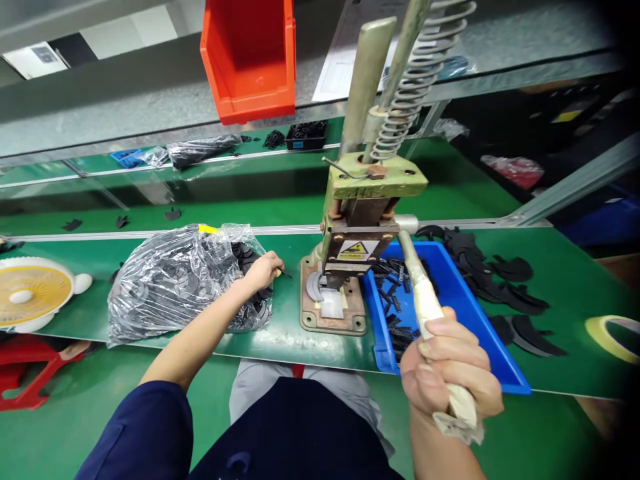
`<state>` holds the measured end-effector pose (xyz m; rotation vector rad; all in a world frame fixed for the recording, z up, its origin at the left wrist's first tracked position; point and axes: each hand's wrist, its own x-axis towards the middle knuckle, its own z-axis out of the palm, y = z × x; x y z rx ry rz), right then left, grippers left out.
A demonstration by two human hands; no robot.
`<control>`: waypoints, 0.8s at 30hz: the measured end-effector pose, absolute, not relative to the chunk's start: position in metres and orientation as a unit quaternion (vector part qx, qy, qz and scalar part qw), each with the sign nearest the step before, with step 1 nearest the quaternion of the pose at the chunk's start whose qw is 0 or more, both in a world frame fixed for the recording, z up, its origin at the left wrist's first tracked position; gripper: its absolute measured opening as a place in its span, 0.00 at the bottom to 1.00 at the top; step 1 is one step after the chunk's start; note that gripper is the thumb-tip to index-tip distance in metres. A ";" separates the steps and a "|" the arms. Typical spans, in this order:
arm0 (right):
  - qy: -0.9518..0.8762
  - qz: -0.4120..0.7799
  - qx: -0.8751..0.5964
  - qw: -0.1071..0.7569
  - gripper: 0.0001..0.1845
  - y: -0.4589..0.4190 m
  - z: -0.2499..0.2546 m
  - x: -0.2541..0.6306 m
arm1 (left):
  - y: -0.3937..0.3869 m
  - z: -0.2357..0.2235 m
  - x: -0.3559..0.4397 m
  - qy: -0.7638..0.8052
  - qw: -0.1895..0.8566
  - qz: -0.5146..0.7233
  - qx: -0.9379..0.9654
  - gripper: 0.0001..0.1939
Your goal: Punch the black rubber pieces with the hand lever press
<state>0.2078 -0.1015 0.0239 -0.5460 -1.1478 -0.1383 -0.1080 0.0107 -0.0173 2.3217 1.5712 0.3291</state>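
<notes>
My right hand (453,363) is wrapped round the tape-covered lever handle (424,297) of a green hand press (377,177). My left hand (264,270) is closed at the fingertips on a small, thin black piece (285,273), beside the press. A grey curved part (314,287) lies on the press base (331,325), under the ram, which hides some of it. Close to my left hand is a clear plastic bag (170,287) of black curved parts. The blue bin (480,327) below my right hand holds small black pieces (393,293).
Black curved parts (470,260) are piled right of the bin, near a roll of tape (613,339). A fan (30,293) stands at the left. An orange bin (255,110) sits on the shelf above. Behind the bench runs a green belt (240,193).
</notes>
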 end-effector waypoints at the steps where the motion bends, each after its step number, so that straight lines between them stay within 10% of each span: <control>1: -0.536 -0.061 -0.255 0.802 0.15 -0.102 0.024 0.208 | 0.002 -0.018 -0.108 0.544 0.160 0.157 0.808 0.15; 12: -0.548 -0.026 -0.254 0.797 0.12 -0.107 0.029 0.202 | -0.061 -0.031 -0.102 0.585 0.446 0.368 0.569 0.13; 24: -0.603 -0.011 -0.282 0.746 0.09 -0.114 0.021 0.216 | -0.039 -0.007 -0.031 0.604 0.524 0.400 0.448 0.17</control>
